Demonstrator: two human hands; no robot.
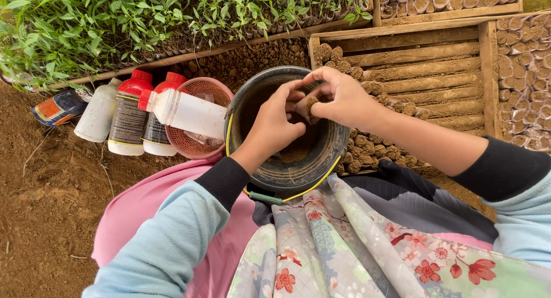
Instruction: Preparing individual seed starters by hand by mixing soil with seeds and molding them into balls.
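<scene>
My right hand (pixel 344 97) holds a small soil-filled seedling pot (pixel 309 107) above a black bucket (pixel 275 174) with a yellow handle; brown soil lies in the bucket's bottom. My left hand (pixel 275 126) is over the bucket too, its fingers pinched against the top of the little pot. Both hands meet at the pot, just over the bucket's opening. The bucket sits right in front of my lap, which is covered by flowered cloth.
A wooden tray (pixel 427 74) to the right holds rows of filled soil pots. A pink basket (pixel 198 143) and several white bottles with red caps (pixel 129 120) lie to the left. Green seedlings (pixel 143 16) line the back. Bare brown earth (pixel 46 183) is at the left.
</scene>
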